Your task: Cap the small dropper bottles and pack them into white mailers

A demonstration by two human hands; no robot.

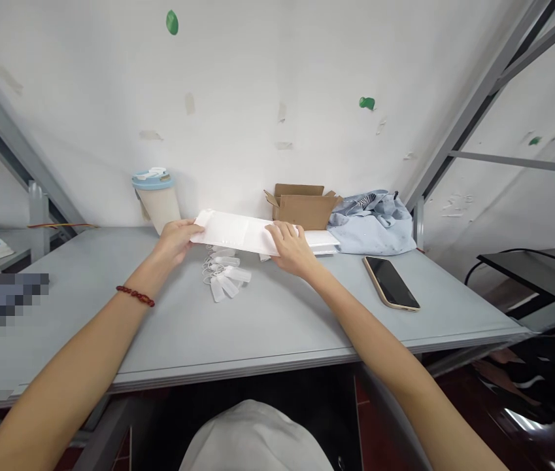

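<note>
My left hand [175, 243], with a red bead bracelet [134, 296] at the wrist, pinches the left end of a long white sheet [231, 230]. The sheet looks thin and slightly glossy, and I cannot tell whether it is paper or plastic. My right hand [291, 248] is closed on the sheet's right part, so it stretches raised between both hands. Below it, several small white tags with string loops [228, 278] lie bunched on the table, partly hidden by the sheet. A flat white stack [322, 241] lies just beyond my right hand.
On the grey table [238, 333], a cup with a blue lid [157, 199] stands at the back left. An open cardboard box [304, 208] and crumpled light-blue cloth [375, 226] sit at the back right. A phone [391, 282] lies to the right. The white wall [238, 78] rises behind.
</note>
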